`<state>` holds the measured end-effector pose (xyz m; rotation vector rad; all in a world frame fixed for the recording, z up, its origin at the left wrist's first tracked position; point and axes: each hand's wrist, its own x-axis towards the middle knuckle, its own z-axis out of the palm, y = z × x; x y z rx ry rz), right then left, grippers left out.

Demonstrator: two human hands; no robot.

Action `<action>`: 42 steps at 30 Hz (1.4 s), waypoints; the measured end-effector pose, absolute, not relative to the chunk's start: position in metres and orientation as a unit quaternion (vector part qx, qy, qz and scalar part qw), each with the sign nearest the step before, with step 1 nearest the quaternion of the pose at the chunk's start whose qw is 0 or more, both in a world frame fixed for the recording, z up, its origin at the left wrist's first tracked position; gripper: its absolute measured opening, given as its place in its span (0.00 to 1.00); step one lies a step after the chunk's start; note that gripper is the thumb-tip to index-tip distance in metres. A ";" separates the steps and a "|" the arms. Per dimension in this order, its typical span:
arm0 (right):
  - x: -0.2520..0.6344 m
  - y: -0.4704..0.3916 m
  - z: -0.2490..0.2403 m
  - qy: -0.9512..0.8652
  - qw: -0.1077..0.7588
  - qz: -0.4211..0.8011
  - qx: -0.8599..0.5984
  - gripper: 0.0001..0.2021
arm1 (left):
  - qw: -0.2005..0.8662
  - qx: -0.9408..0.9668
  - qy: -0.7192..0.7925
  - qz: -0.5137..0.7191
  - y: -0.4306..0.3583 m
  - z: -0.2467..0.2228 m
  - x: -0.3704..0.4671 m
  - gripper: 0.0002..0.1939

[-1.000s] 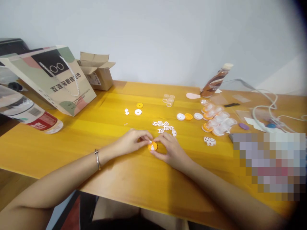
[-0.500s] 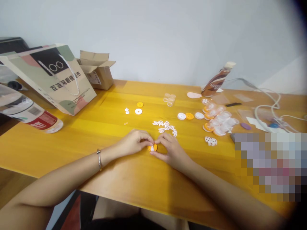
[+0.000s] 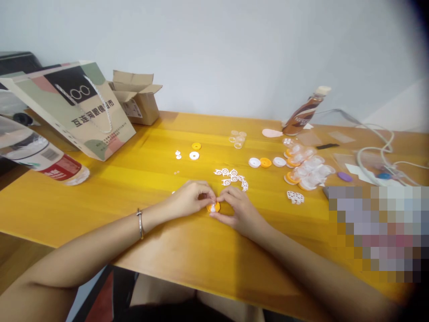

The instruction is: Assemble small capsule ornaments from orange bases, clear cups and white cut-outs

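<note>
A small orange round plastic piece with a white part in its middle (image 3: 213, 208) sits between my two hands over the table. My left hand (image 3: 194, 199) pinches at its upper left edge, thumb and fingertips together. From the other side, my right hand (image 3: 236, 208) grips the same piece between thumb and fingers. Just beyond my hands lie several white openwork plastic pieces (image 3: 233, 178). Farther off to the left are a white disc (image 3: 194, 155), a yellow disc (image 3: 196, 146) and small white caps (image 3: 178, 154).
Clear plastic cups (image 3: 237, 138) stand farther back. To the right are white and orange discs (image 3: 265, 163), a pile of clear and orange pieces (image 3: 308, 167), a drink bottle (image 3: 304, 112) and cables (image 3: 360, 154). A paper bag (image 3: 97, 116), a carton (image 3: 144, 107) and a large bottle (image 3: 50, 158) occupy the left.
My hands stay around the orange piece, with only a slight shift of the left fingers. The whole view has moved very slightly.
</note>
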<state>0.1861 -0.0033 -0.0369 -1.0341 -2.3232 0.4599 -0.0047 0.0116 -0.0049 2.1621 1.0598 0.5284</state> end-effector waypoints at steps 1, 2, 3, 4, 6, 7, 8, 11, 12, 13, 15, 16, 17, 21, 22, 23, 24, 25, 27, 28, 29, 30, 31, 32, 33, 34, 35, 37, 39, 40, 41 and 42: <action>0.186 -0.003 -0.037 -0.864 0.274 0.172 -0.386 0.10 | 0.331 0.826 0.410 0.201 0.012 -0.005 -0.004 0.06; 0.186 -0.003 -0.037 -0.863 0.274 0.173 -0.387 0.11 | 0.331 0.824 0.413 0.200 0.012 -0.006 -0.004 0.06; 0.186 -0.003 -0.037 -0.863 0.276 0.174 -0.387 0.11 | 0.332 0.823 0.415 0.201 0.012 -0.007 -0.004 0.05; 0.186 -0.002 -0.037 -0.862 0.277 0.175 -0.385 0.11 | 0.334 0.821 0.416 0.204 0.012 -0.009 -0.004 0.05; 0.186 -0.002 -0.037 -0.862 0.281 0.178 -0.382 0.11 | 0.342 0.816 0.416 0.211 0.013 -0.012 -0.003 0.05; 0.186 -0.002 -0.038 -0.862 0.282 0.179 -0.381 0.10 | 0.346 0.813 0.416 0.214 0.013 -0.013 -0.003 0.05; 0.186 -0.002 -0.038 -0.862 0.282 0.180 -0.381 0.10 | 0.349 0.812 0.415 0.215 0.014 -0.015 -0.003 0.05; 0.185 -0.002 -0.038 -0.860 0.286 0.180 -0.383 0.10 | 0.339 0.814 0.418 0.217 0.013 -0.015 -0.003 0.04; 0.185 -0.002 -0.038 -0.859 0.288 0.180 -0.384 0.10 | 0.333 0.816 0.419 0.219 0.013 -0.015 -0.003 0.04; 0.185 -0.002 -0.038 -0.858 0.289 0.181 -0.385 0.09 | 0.329 0.817 0.419 0.220 0.012 -0.013 -0.003 0.05; 0.186 -0.002 -0.037 -0.856 0.290 0.183 -0.387 0.10 | 0.333 0.817 0.417 0.218 0.012 -0.010 -0.004 0.06; 0.186 -0.002 -0.037 -0.855 0.290 0.184 -0.388 0.10 | 0.338 0.817 0.415 0.216 0.012 -0.008 -0.004 0.07; 0.186 -0.001 -0.037 -0.855 0.290 0.186 -0.388 0.10 | 0.341 0.817 0.412 0.215 0.011 -0.006 -0.005 0.08; 0.187 -0.001 -0.037 -0.854 0.294 0.191 -0.383 0.10 | 0.322 0.839 0.382 0.216 0.008 -0.002 -0.006 0.08; 0.187 -0.001 -0.037 -0.854 0.297 0.191 -0.383 0.10 | 0.312 0.846 0.374 0.216 0.007 -0.002 -0.006 0.07; 0.187 -0.001 -0.037 -0.852 0.299 0.192 -0.384 0.10 | 0.303 0.853 0.367 0.215 0.006 -0.003 -0.006 0.07; 0.186 -0.001 -0.037 -0.851 0.300 0.192 -0.386 0.10 | 0.294 0.858 0.363 0.214 0.005 -0.004 -0.005 0.06; 0.186 -0.001 -0.036 -0.850 0.300 0.193 -0.387 0.10 | 0.287 0.862 0.359 0.213 0.004 -0.005 -0.004 0.06; 0.186 -0.001 -0.037 -0.849 0.300 0.193 -0.389 0.10 | 0.274 0.869 0.354 0.213 0.004 -0.008 -0.003 0.06; 0.186 -0.001 -0.037 -0.849 0.299 0.194 -0.390 0.10 | 0.266 0.872 0.352 0.214 0.003 -0.009 -0.002 0.06; 0.186 -0.001 -0.037 -0.849 0.298 0.194 -0.391 0.10 | 0.257 0.874 0.353 0.214 0.003 -0.010 -0.002 0.06; 0.186 -0.001 -0.036 -0.849 0.297 0.195 -0.391 0.10 | 0.247 0.876 0.355 0.214 0.003 -0.011 -0.002 0.06; 0.186 0.000 -0.036 -0.849 0.295 0.197 -0.391 0.10 | 0.237 0.879 0.356 0.212 0.003 -0.012 -0.001 0.06; 0.186 0.000 -0.036 -0.850 0.294 0.198 -0.390 0.10 | 0.226 0.881 0.358 0.210 0.002 -0.012 -0.001 0.06; 0.186 0.000 -0.036 -0.850 0.292 0.199 -0.389 0.10 | 0.213 0.885 0.358 0.207 0.002 -0.013 -0.002 0.06; 0.187 0.000 -0.036 -0.851 0.291 0.201 -0.388 0.10 | 0.197 0.890 0.357 0.204 0.001 -0.013 -0.002 0.06; 0.187 0.000 -0.035 -0.851 0.290 0.203 -0.387 0.10 | 0.180 0.895 0.356 0.201 0.001 -0.014 -0.002 0.06; 0.187 0.000 -0.034 -0.851 0.294 0.210 -0.382 0.12 | 0.145 0.903 0.355 0.195 0.000 -0.014 -0.002 0.07; 0.188 0.000 -0.034 -0.849 0.302 0.215 -0.376 0.15 | 0.125 0.906 0.356 0.190 0.000 -0.014 -0.002 0.07; 0.188 0.000 -0.034 -0.848 0.307 0.216 -0.374 0.16 | 0.123 0.907 0.357 0.188 0.000 -0.014 -0.002 0.08; 0.188 0.000 -0.034 -0.848 0.311 0.216 -0.372 0.17 | 0.127 0.906 0.358 0.187 0.000 -0.013 -0.003 0.08; 0.189 0.000 -0.034 -0.848 0.312 0.216 -0.370 0.17 | 0.133 0.905 0.358 0.187 0.000 -0.013 -0.003 0.08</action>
